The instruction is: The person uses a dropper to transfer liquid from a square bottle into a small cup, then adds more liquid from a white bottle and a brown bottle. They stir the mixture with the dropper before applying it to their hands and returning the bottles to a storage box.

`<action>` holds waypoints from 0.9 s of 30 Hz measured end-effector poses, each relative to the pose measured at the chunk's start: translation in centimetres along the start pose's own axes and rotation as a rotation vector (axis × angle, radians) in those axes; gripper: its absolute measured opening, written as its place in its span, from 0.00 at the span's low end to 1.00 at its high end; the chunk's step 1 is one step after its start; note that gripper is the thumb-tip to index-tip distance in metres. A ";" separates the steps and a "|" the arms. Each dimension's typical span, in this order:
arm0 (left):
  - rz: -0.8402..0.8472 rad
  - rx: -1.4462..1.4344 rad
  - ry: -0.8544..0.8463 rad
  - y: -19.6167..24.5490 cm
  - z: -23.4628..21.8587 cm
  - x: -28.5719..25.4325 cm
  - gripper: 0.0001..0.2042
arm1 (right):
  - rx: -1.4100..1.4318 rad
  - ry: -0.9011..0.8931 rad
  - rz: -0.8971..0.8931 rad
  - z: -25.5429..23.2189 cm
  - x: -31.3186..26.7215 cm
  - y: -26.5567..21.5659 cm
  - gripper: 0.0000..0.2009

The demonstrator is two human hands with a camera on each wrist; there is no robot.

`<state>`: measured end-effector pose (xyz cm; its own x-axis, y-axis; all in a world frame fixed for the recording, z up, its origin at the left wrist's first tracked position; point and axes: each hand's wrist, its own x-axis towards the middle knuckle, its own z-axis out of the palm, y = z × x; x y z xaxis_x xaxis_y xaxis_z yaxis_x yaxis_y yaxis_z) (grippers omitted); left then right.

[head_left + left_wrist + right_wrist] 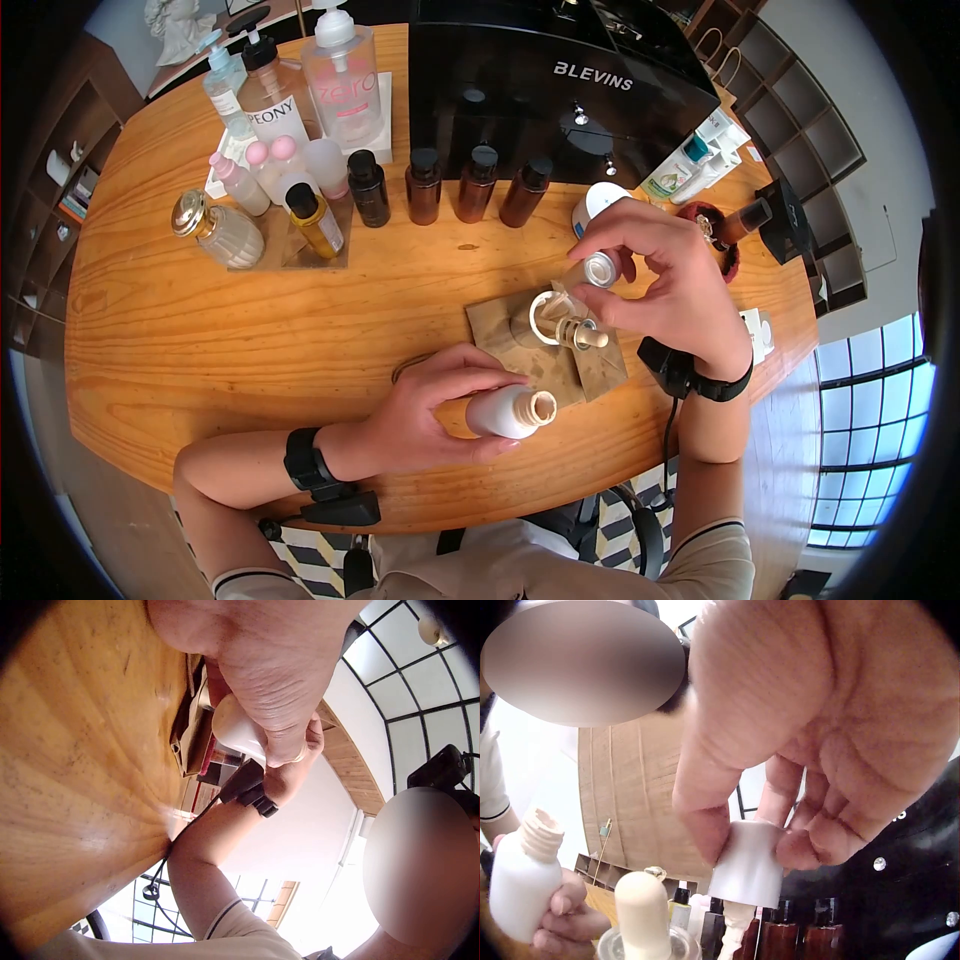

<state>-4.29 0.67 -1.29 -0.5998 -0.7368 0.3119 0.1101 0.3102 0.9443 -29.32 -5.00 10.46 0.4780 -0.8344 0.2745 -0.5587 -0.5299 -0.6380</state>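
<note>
My left hand (415, 415) grips a white bottle (495, 412) between thumb and fingers, its uncapped neck tilted to the right and smeared beige. In the right wrist view the bottle (526, 889) looks upright. My right hand (675, 280) pinches a whitish cap (748, 862) between thumb and fingers. Below the cap hangs a stem (736, 926) coated in beige. Under that hand, a container with a white rim (541, 330) stands on brown paper (500, 350). Beside it is a dropper top with a beige bulb (592, 338); what lies beneath the top is hidden.
Several dark bottles (423, 190) line the front of a black BLEVINS case (500, 100). Pump bottles (345, 90) and small bottles (240, 185) stand at the back left. A white jar (598, 200) is behind my right hand; a dark red round item (733, 262) lies right of it.
</note>
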 end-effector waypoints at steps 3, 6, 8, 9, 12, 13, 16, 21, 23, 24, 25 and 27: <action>-0.002 -0.001 0.001 0.0 0.0 0.0 0.24 | -0.009 0.014 -0.029 0.0 0.0 -0.1 0.11; 0.000 0.004 0.000 0.0 0.0 0.0 0.25 | -0.005 0.007 -0.035 0.1 -0.1 -0.4 0.11; 0.001 0.005 0.001 0.0 0.0 0.0 0.25 | -0.002 0.008 -0.022 0.1 -0.1 -0.4 0.11; -0.004 0.003 0.001 0.0 0.0 0.0 0.25 | -0.013 0.016 -0.034 0.1 -0.1 -0.3 0.11; -0.007 0.005 0.002 0.0 0.0 0.0 0.25 | -0.037 0.021 -0.047 0.0 0.0 -0.5 0.11; -0.005 0.011 0.001 0.0 0.0 0.0 0.24 | -0.049 0.019 -0.048 0.0 -0.1 -0.6 0.11; -0.005 0.009 0.003 0.0 0.0 -0.1 0.24 | -0.041 0.037 -0.055 0.2 -0.2 -0.8 0.11; -0.032 -0.029 -0.013 0.0 0.0 -0.1 0.25 | -0.045 0.041 -0.062 0.4 -0.3 -0.8 0.11; -0.003 -0.015 0.006 -0.1 0.0 -0.1 0.24 | -0.052 0.039 -0.065 0.5 -0.3 -0.9 0.11; -0.032 -0.038 -0.015 -0.1 0.0 -0.2 0.25 | -0.071 0.044 -0.052 0.6 -0.4 -1.0 0.11; -0.062 -0.061 -0.036 0.0 -0.1 -0.2 0.25 | -0.091 0.049 -0.039 0.6 -0.4 -1.1 0.11; -0.063 -0.065 -0.038 0.0 -0.1 -0.2 0.25 | -0.102 0.058 -0.040 0.7 -0.5 -1.2 0.11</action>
<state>-4.12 0.77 -1.30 -0.6364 -0.7301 0.2488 0.1213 0.2237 0.9671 -28.39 -3.85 10.62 0.4633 -0.8179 0.3413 -0.6076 -0.5735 -0.5495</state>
